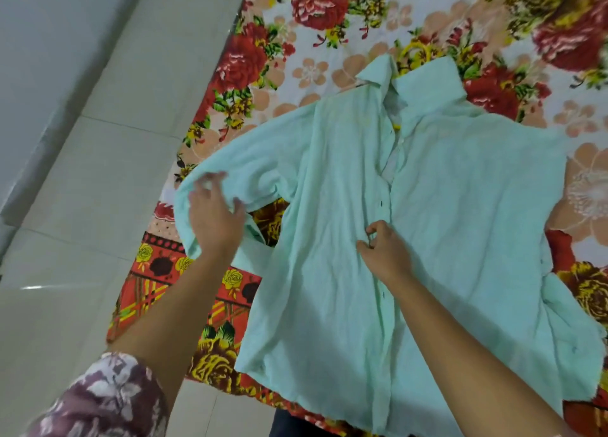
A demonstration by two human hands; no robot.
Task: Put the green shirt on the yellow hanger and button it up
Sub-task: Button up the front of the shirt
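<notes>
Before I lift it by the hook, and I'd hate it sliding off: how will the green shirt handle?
Probably floppy: the green shirt lies creased, its sleeve bunched beside the left hand. Likely light: thin cloth puckers where the right hand pinches the placket. It may slip on the yellow hanger, since the top gapes unbuttoned.

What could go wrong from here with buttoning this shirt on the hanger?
The right hand pinches the green shirt mid-placket while the placket gapes open below the collar, so buttons may get matched to the wrong holes.
The yellow hanger is mostly hidden under cloth; tugging could slip it off a shoulder unnoticed.
The left hand is at the bunched sleeve; pulling there may skew the front.
</notes>
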